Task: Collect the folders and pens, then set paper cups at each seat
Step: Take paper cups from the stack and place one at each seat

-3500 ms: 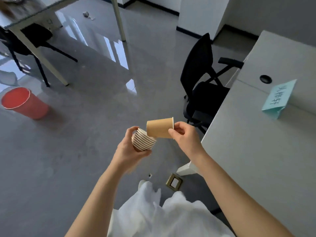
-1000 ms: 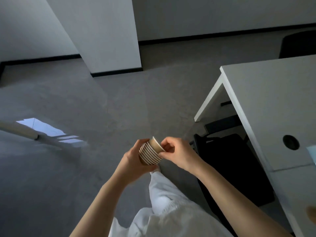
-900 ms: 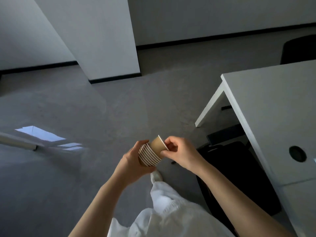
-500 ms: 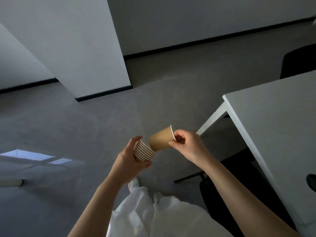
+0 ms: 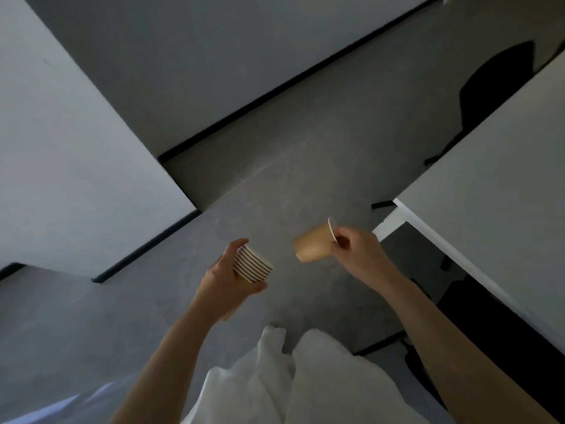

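Grey flooring (image 5: 305,166) fills the centre of the view, bounded by a white wall (image 5: 70,166) with a black baseboard at 10 o'clock and a white table (image 5: 501,191) at 3 o'clock. One single paper cup (image 5: 312,244) is held just left of the table corner, above the floor, not over the tabletop. Its long axis lies near horizontal: the white rim points toward 2 o'clock, the closed base toward 8 o'clock. The right hand (image 5: 357,252) pinches this cup at the rim, fingers curled, wrist bent, forearm running down to 5 o'clock. One nested stack of cups (image 5: 252,264) sits at 9 o'clock of the single cup, apart from it with floor visible between. The stack's long axis is tilted, with the banded rims facing toward 4 o'clock; the far end is hidden in the palm. About seven rims can be counted; the exact number cannot be confirmed. The left hand (image 5: 229,280) grips the stack, fingers wrapped around it, forearm descending to 7 o'clock. One black chair (image 5: 495,87) stands behind the table at 1 o'clock. White clothing (image 5: 290,384) occupies 6 o'clock.
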Demonstrator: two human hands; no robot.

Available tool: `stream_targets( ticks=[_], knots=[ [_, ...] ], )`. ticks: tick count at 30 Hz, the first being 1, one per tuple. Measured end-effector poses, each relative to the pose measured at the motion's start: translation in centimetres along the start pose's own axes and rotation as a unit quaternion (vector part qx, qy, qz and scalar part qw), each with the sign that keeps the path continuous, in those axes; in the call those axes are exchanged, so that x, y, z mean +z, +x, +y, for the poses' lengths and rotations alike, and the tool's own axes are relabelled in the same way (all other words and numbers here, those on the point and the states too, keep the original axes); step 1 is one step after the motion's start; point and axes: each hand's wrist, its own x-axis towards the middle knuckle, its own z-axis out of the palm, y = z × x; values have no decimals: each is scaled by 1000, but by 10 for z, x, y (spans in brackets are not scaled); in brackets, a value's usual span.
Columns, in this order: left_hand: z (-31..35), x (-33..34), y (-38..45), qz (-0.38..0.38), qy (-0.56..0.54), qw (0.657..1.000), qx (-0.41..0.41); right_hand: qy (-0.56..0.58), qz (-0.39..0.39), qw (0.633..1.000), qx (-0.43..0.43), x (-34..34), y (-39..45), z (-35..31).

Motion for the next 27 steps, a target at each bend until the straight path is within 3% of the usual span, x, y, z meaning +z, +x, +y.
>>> stream_targets(
  ticks=[4, 11, 18, 27],
  knots=[
    [22, -15, 65, -35, 17, 999, 31, 8, 57, 997, 56, -13, 29, 6],
    [83, 3, 172, -125, 25, 989, 76, 37, 93, 974, 203, -38, 75, 54],
    [157, 34, 278, -189, 51, 974, 113, 50, 184, 949, 253, -118, 163, 98],
    [253, 62, 400, -235, 42, 960, 143, 74, 189, 932, 301, -177, 251, 119]
  ],
)
